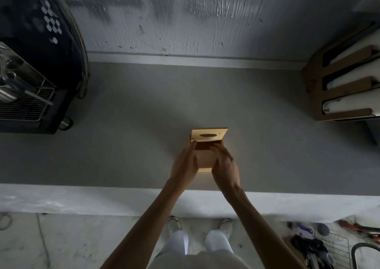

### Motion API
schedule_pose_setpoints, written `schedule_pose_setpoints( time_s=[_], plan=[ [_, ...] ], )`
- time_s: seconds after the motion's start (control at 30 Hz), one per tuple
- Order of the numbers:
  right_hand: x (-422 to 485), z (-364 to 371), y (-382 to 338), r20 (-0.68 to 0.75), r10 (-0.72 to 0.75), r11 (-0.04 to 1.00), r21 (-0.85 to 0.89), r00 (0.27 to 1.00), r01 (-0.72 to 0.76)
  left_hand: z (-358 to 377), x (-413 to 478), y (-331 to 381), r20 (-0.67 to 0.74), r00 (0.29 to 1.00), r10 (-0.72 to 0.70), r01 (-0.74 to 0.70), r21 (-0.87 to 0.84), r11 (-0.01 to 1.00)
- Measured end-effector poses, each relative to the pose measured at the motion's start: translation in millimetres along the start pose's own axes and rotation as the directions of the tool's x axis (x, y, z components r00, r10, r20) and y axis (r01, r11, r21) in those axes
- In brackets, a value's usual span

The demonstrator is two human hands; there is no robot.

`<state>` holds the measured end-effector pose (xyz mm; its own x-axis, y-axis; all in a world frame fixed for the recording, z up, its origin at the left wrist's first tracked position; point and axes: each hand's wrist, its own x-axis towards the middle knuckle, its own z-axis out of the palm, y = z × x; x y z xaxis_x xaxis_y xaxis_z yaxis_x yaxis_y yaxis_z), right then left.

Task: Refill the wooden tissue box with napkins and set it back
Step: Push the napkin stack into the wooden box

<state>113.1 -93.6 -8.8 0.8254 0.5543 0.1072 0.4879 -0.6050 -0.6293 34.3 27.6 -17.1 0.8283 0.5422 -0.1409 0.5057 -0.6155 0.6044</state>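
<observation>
One grey worktop (123, 124) fills the middle of the frame. At its centre stands the wooden tissue box (205, 159), its lid (209, 134) tipped back open. The left hand (185, 165) grips its left side. The right hand (224, 163), blurred, reaches over the open top, its grasp unclear.

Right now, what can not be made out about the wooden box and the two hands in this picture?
Head view: inside of the wooden tissue box, dark and partly covered by the right hand; napkins cannot be told.
Head view: right hand's grip, blurred by motion.
Head view: box's left side, hidden by the left hand.
Head view: cardboard holder, cut off by the right edge.
</observation>
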Motion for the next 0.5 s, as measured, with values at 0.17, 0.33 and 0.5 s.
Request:
schedule_pose_setpoints(
  time_s=[0.17, 0.33, 0.5],
  plan=[
    [-4.3, -6.1, 25.7, 0.334, 0.515, 0.595, 0.525, 0.790, -0.609, 1.0, -3.4, -4.3, 0.117, 0.963, -0.244, 0.269, -0.489, 0.830],
    [-2.1, 19.7, 54.0, 0.514, 0.409, 0.487, 0.575, 0.754, -0.657, 10.3, 12.1, -11.9, 0.249, 0.932, -0.264, 0.363, -0.614, 0.701],
    [-7.5, 25.0, 42.2, 0.479, 0.406, 0.484, 0.609, 0.778, -0.628, 1.7, 15.4, -11.5, 0.235, 0.935, -0.266, 0.355, -0.643, 0.679]
  ],
)
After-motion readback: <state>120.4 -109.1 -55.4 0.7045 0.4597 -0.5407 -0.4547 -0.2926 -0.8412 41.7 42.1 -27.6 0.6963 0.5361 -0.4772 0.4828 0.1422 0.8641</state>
